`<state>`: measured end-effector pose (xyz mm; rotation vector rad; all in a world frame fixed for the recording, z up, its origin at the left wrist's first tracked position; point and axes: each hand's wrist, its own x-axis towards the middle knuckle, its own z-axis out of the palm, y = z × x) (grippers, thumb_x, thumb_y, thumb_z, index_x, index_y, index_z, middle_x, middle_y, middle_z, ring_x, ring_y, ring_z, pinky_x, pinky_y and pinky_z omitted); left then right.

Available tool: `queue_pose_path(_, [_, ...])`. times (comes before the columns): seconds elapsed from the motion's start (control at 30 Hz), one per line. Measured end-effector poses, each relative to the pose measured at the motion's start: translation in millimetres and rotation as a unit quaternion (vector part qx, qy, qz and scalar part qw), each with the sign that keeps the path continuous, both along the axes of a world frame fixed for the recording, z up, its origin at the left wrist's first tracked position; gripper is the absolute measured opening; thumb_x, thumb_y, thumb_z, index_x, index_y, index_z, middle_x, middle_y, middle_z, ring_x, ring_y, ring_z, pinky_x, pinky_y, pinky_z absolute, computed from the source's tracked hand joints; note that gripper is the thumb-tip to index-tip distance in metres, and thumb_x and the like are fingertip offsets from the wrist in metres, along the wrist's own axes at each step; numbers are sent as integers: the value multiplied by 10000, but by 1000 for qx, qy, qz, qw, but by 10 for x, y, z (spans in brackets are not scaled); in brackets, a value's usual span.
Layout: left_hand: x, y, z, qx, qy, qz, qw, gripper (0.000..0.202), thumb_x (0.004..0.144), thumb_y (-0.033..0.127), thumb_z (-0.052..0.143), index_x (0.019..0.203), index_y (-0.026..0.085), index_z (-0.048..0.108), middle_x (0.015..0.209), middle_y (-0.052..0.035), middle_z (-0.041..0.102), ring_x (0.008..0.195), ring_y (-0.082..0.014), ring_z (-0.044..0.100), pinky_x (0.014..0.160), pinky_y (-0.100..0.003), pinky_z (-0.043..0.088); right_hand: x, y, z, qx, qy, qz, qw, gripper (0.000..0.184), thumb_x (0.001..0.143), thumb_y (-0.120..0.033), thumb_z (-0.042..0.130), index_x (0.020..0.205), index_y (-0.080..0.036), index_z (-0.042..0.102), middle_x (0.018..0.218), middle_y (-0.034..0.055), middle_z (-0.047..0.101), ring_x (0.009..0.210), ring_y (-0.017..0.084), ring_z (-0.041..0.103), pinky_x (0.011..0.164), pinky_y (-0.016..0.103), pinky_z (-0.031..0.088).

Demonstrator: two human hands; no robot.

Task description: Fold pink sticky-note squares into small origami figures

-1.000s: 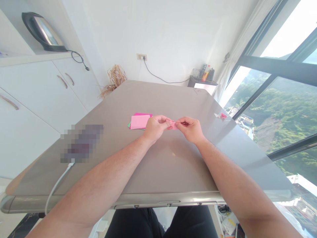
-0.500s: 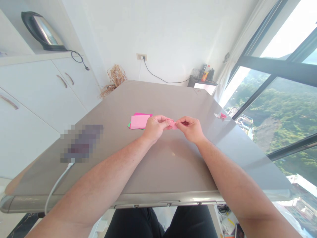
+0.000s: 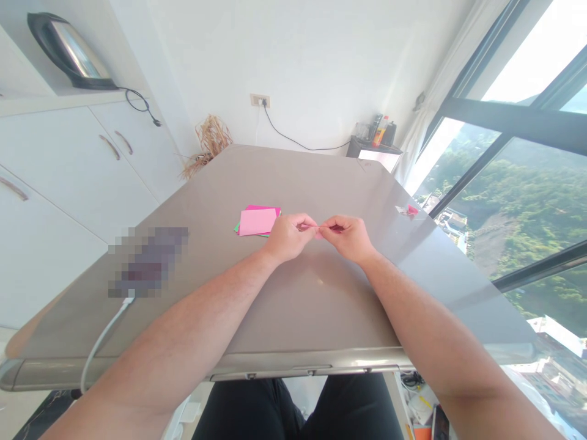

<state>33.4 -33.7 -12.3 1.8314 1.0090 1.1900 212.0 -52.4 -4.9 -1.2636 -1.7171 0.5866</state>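
Pressure is probably best kept light and even, so the pink paper [image 3: 318, 234], to the right of the paper stack [image 3: 257, 222], does not crumple. Left hand [image 3: 290, 236] and right hand [image 3: 345, 236] both pinch it, thumbs against curled fingers and tips nearly touching; little of it shows.

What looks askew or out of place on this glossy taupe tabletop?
The stack of rectangular coloured papers beside the left hand sits askew: magenta and green edges poke unevenly from under the pale pink top sheet. Small pinkish-red and white bits lie apart, near the dark-framed window. Nothing looks spilled.
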Motion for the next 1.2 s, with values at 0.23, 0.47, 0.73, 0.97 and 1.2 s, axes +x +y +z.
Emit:
queue_pose_path(0.23, [-29, 72, -63, 4, -10, 8, 1000, 88, 803, 290, 677, 779, 213, 711, 802, -30, 775, 797, -200, 716, 760, -333, 532, -5, 35, -61, -1, 12, -3, 1000, 134, 773, -350, 719, 743, -226, 761, 735, 17, 735, 656, 152, 605, 617, 286, 462])
queue_pose_path(0.47, [-31, 76, -89, 45, 27, 17, 998, 97, 827, 294, 665, 783, 217, 705, 843, -27, 776, 844, -196, 721, 819, -342, 542, 23, 85, -107, 16, 5, -17, 1000, 147, 784, -351, 719, 734, -218, 758, 724, 14, 728, 690, 158, 632, 667, 291, 483])
queue_pose_path(0.73, [-23, 84, -73, 85, 70, 58, 992, 89, 837, 283, 654, 814, 217, 709, 842, -27, 764, 829, -192, 706, 835, -339, 544, 3, 80, -125, 20, 9, 8, 1000, 167, 780, -390, 748, 783, -225, 772, 781, 22, 744, 731, 172, 651, 682, 300, 490])
queue_pose_path(0.97, [-84, 120, -109, 82, 49, 75, 993, 105, 850, 310, 652, 843, 217, 701, 859, -25, 758, 857, -190, 699, 854, -338, 536, 35, 88, -129, 8, 30, 10, 999, 192, 806, -413, 739, 830, -225, 770, 823, 29, 759, 727, 165, 634, 672, 300, 475])
queue_pose_path(1.2, [-69, 137, -121, 142, 83, 56, 985, 92, 844, 300, 689, 896, 230, 719, 1028, -57, 749, 993, -214, 676, 938, -372, 512, 43, 122, -164, 22, 2, 3, 1000, 162, 825, -364, 692, 811, -221, 768, 760, 12, 734, 675, 146, 597, 647, 286, 455])
